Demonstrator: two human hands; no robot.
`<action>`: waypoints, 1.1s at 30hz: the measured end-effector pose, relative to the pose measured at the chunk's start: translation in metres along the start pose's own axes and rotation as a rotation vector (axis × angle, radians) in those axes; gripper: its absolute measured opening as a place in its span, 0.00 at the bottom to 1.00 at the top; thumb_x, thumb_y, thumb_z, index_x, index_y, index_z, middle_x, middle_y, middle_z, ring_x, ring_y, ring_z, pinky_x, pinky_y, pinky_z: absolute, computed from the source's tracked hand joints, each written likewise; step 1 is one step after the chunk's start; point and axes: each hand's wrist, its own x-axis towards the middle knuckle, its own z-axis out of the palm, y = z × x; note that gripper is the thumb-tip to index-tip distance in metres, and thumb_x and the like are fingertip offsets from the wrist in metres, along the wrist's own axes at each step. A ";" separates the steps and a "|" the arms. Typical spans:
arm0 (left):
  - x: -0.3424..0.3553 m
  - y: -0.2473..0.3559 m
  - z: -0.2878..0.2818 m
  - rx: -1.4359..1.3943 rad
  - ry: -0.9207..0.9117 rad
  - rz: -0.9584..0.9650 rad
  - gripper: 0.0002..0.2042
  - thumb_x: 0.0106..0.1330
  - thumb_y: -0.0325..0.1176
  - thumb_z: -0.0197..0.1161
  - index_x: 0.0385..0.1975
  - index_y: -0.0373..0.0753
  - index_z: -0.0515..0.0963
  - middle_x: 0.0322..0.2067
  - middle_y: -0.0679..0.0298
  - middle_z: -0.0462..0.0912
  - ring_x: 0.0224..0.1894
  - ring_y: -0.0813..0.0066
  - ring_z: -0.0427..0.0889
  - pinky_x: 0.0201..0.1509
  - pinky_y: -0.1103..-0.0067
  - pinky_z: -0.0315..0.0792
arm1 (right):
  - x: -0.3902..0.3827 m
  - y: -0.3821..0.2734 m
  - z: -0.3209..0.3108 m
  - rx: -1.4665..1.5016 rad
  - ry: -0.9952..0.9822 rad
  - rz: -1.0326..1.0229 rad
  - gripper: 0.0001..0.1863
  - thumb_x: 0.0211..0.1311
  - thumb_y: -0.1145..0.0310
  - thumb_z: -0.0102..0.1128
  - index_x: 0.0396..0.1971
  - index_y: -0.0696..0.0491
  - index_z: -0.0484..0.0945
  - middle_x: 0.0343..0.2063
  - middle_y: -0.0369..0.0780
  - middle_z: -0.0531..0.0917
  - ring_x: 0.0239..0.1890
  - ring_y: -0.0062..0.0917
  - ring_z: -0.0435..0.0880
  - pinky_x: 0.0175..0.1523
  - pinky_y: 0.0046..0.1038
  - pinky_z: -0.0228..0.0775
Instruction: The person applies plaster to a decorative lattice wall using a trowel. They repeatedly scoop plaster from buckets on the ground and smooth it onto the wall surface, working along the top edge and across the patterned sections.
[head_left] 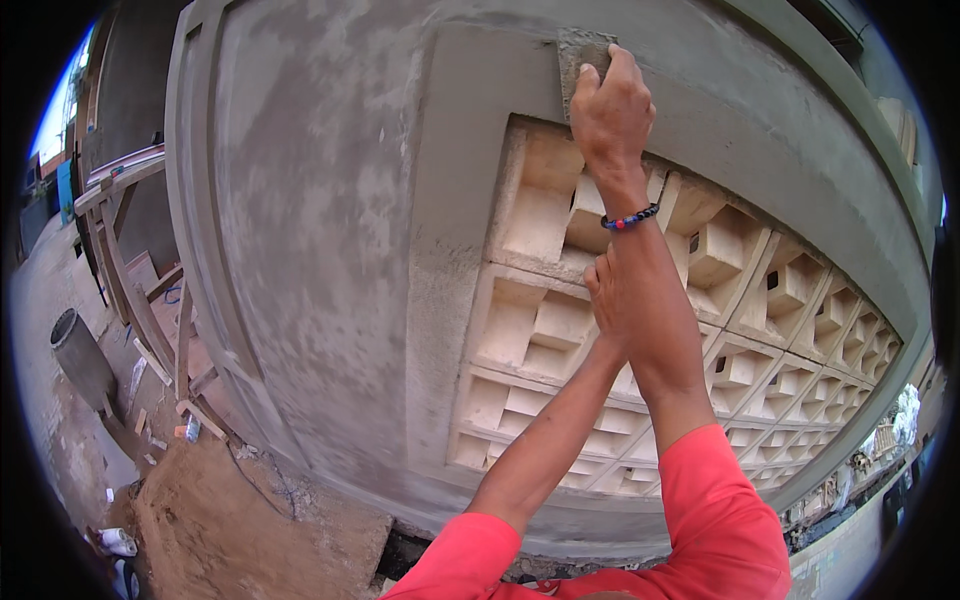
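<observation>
My right hand (610,110) grips a rough grey rectangular pad (575,48) against the grey plastered band (470,90) above a panel of cream ventilation blocks (525,215); whether the pad is a float or a sponge I cannot tell. A beaded bracelet is on that wrist. Lower down, my left hand (612,295) is partly hidden behind my right forearm, its loosely bent fingers resting at the blocks. The blocks form a grid of square recesses set in a grey render frame.
Broad grey plastered wall (290,220) spans the left. Beside it stand a wooden trestle (125,260) and a grey pipe (80,360). Brown dirt (230,510) lies at the wall's foot, with scraps and cables. White sacks or rubble (905,415) show at the far right.
</observation>
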 end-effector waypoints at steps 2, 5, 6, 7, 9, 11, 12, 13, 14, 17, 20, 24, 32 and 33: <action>-0.002 0.013 -0.008 -0.085 -0.067 -0.058 0.30 0.69 0.38 0.57 0.65 0.30 0.55 0.61 0.47 0.63 0.63 0.51 0.63 0.69 0.63 0.52 | -0.008 -0.040 0.030 0.045 -0.089 -0.094 0.10 0.57 0.72 0.59 0.37 0.59 0.72 0.36 0.47 0.79 0.39 0.45 0.80 0.44 0.40 0.77; 0.000 0.012 -0.013 0.077 -0.253 -0.128 0.31 0.70 0.39 0.56 0.66 0.30 0.53 0.64 0.47 0.61 0.67 0.53 0.59 0.70 0.61 0.52 | -0.039 -0.075 0.064 0.147 -0.458 -0.254 0.14 0.58 0.71 0.58 0.43 0.58 0.73 0.38 0.48 0.79 0.41 0.44 0.80 0.45 0.40 0.76; 0.008 0.006 -0.021 0.120 -0.192 -0.103 0.31 0.69 0.40 0.56 0.66 0.30 0.54 0.63 0.47 0.62 0.67 0.53 0.58 0.70 0.62 0.51 | -0.038 -0.099 0.058 0.264 -0.575 -0.274 0.18 0.59 0.69 0.57 0.49 0.59 0.73 0.40 0.49 0.80 0.42 0.45 0.79 0.46 0.41 0.74; 0.004 0.006 -0.017 0.111 -0.162 -0.082 0.31 0.69 0.40 0.57 0.65 0.30 0.55 0.63 0.47 0.63 0.67 0.53 0.58 0.70 0.62 0.50 | -0.040 -0.093 0.049 0.303 -0.455 -0.278 0.15 0.57 0.71 0.58 0.45 0.59 0.73 0.39 0.48 0.79 0.42 0.44 0.79 0.45 0.39 0.75; -0.006 -0.004 -0.003 -0.231 -0.149 -0.093 0.33 0.67 0.40 0.59 0.66 0.30 0.54 0.62 0.47 0.63 0.65 0.52 0.59 0.68 0.62 0.50 | -0.031 -0.085 0.027 0.388 -0.202 -0.305 0.10 0.53 0.75 0.58 0.37 0.58 0.74 0.36 0.47 0.79 0.42 0.43 0.78 0.43 0.36 0.77; -0.016 -0.028 0.012 -0.525 -0.170 -0.105 0.35 0.64 0.38 0.61 0.66 0.30 0.53 0.60 0.47 0.63 0.60 0.52 0.62 0.63 0.63 0.54 | -0.012 -0.074 0.015 0.304 -0.152 -0.381 0.11 0.52 0.75 0.58 0.37 0.57 0.75 0.37 0.46 0.79 0.42 0.41 0.77 0.42 0.35 0.77; -0.018 -0.032 0.016 -0.504 -0.179 -0.093 0.36 0.62 0.37 0.63 0.66 0.30 0.53 0.59 0.47 0.64 0.57 0.52 0.64 0.61 0.63 0.55 | -0.007 -0.063 0.012 0.250 -0.137 -0.412 0.11 0.52 0.76 0.58 0.38 0.56 0.76 0.37 0.45 0.79 0.41 0.40 0.77 0.42 0.35 0.77; -0.011 -0.024 0.016 -0.156 -0.181 -0.027 0.36 0.60 0.37 0.65 0.64 0.30 0.55 0.57 0.48 0.65 0.55 0.54 0.65 0.58 0.63 0.55 | -0.003 -0.043 0.009 0.177 -0.161 -0.442 0.11 0.53 0.76 0.58 0.38 0.55 0.76 0.36 0.45 0.78 0.41 0.39 0.77 0.41 0.35 0.77; -0.006 -0.019 0.017 0.190 -0.177 0.049 0.36 0.57 0.37 0.68 0.62 0.31 0.57 0.55 0.49 0.67 0.52 0.55 0.67 0.56 0.63 0.56 | 0.002 -0.024 0.005 0.105 -0.186 -0.473 0.12 0.53 0.76 0.58 0.39 0.54 0.76 0.36 0.45 0.78 0.40 0.39 0.77 0.41 0.35 0.77; 0.001 -0.013 0.020 0.234 0.065 0.105 0.37 0.50 0.36 0.71 0.59 0.33 0.59 0.55 0.50 0.67 0.52 0.58 0.68 0.55 0.64 0.54 | 0.019 0.020 -0.023 -0.093 -0.228 -0.493 0.13 0.53 0.77 0.57 0.41 0.53 0.77 0.36 0.44 0.78 0.39 0.37 0.77 0.39 0.34 0.76; 0.003 -0.017 0.012 0.245 0.016 0.092 0.35 0.56 0.36 0.68 0.61 0.34 0.58 0.55 0.52 0.68 0.55 0.57 0.67 0.58 0.61 0.52 | 0.023 0.075 -0.062 -0.175 -0.225 -0.435 0.15 0.54 0.77 0.57 0.43 0.52 0.76 0.36 0.43 0.78 0.39 0.37 0.77 0.40 0.34 0.76; 0.004 -0.017 0.009 0.244 -0.014 0.086 0.34 0.57 0.35 0.66 0.61 0.32 0.57 0.55 0.50 0.67 0.58 0.55 0.65 0.60 0.60 0.51 | 0.019 0.164 -0.145 -0.275 -0.173 -0.354 0.17 0.56 0.74 0.58 0.48 0.51 0.75 0.36 0.43 0.77 0.39 0.40 0.76 0.45 0.36 0.74; 0.001 -0.016 0.019 0.281 0.010 0.119 0.33 0.57 0.32 0.66 0.61 0.32 0.56 0.57 0.48 0.66 0.62 0.54 0.63 0.62 0.60 0.49 | 0.037 0.371 -0.338 -0.424 0.296 0.384 0.21 0.59 0.65 0.59 0.51 0.57 0.75 0.42 0.51 0.83 0.46 0.44 0.82 0.52 0.38 0.73; 0.000 -0.016 0.018 0.286 0.010 0.127 0.33 0.58 0.32 0.65 0.61 0.31 0.56 0.57 0.48 0.66 0.62 0.54 0.63 0.62 0.60 0.49 | 0.045 0.376 -0.343 -0.437 0.302 0.414 0.21 0.59 0.64 0.59 0.51 0.57 0.76 0.41 0.52 0.83 0.45 0.44 0.83 0.52 0.38 0.73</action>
